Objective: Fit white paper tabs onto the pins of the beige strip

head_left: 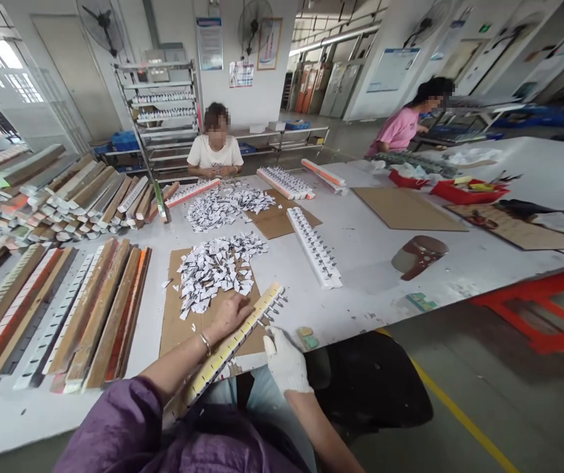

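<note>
A long bar (pixel 235 345) with a yellow, black-notched top slants from my lap over the table edge. Several small grey pegs stick out along its far right side. My bare left hand (pixel 233 315), with a bracelet at the wrist, lies curled against the bar's left side; its fingertips are hidden. On the other side, my white-gloved right hand (pixel 286 361) is closed near the pegs, thumb against fingers, and whatever it pinches is too small to make out. Just beyond my left hand, a pile of small white pieces (pixel 215 269) covers part of a cardboard sheet (pixel 171 322).
Wooden bars (pixel 97 315) lie side by side at left, with a large stack (pixel 60 190) behind. A white pegged bar (pixel 314 246) and a brown roll of tape (pixel 420 256) lie right. A co-worker (pixel 215 148) sits opposite. A black stool (pixel 368 378) stands beside me.
</note>
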Available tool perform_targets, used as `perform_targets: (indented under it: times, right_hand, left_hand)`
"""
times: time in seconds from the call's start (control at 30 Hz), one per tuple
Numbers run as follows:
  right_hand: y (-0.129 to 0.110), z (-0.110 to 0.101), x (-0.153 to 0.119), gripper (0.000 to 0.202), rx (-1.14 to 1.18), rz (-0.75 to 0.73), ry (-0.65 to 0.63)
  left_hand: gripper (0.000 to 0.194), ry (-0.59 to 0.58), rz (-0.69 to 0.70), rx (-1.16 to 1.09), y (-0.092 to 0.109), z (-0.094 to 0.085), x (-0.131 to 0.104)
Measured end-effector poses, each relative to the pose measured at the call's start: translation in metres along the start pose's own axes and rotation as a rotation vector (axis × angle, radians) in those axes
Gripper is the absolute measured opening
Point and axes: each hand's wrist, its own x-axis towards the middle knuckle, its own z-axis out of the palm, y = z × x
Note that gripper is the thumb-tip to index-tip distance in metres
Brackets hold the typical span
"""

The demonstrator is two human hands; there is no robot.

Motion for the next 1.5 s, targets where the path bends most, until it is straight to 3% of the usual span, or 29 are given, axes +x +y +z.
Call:
perform_targets:
  times: [0.2,0.33,0.5,0.63,0.73,0.87,0.97,1.1,1.23,1.5]
  right_hand:
    - [0.004,0.015,-0.006,0.039,0.11,-0.018,0.007]
    - [0.004,0.016,-0.002,0.038,0.142,-0.043,0.019]
    - [0.01,0.021,0.001,0.036,0.189,-0.021,0.027]
    - [0.008,0.016,0.001,0.032,0.28,0.0,0.026]
    - [-0.01,0.001,-0.004,0.037,0.409,-0.011,0.015]
    - [-0.044,-0.027,-0.013,0.037,0.722,-0.006,-0.125]
    - [-0.054,-0.039,-0.019,0.032,0.562,-0.038,-0.119]
    - [-0.046,-0.042,-0.025,0.033,0.349,-0.181,-0.076]
    - [-0.043,-0.049,-0.03,0.037,0.29,-0.264,-0.049]
    - [-0.046,-0.063,-0.041,0.029,0.012,-0.394,-0.166]
  left_hand:
    - [0.021,0.019,-0.049,0.121,0.003,-0.004,0.062]
    - [0.028,0.007,-0.061,0.075,0.001,0.002,0.07]
    - [0.025,0.129,-0.074,-0.121,-0.007,-0.012,0.049]
    - [0.036,0.259,-0.117,-0.384,-0.001,-0.027,0.016]
    - [0.042,0.217,-0.133,-0.606,0.014,-0.027,-0.015]
    - [0.052,0.124,-0.143,-0.805,0.034,-0.021,-0.054]
    - [0.056,0.108,-0.152,-0.868,0.042,-0.019,-0.071]
    - [0.058,0.114,-0.154,-0.883,0.047,-0.017,-0.079]
    - [0.055,0.018,-0.153,-0.902,0.053,-0.022,-0.085]
    - [0.055,-0.094,-0.11,-0.913,0.056,-0.038,-0.102]
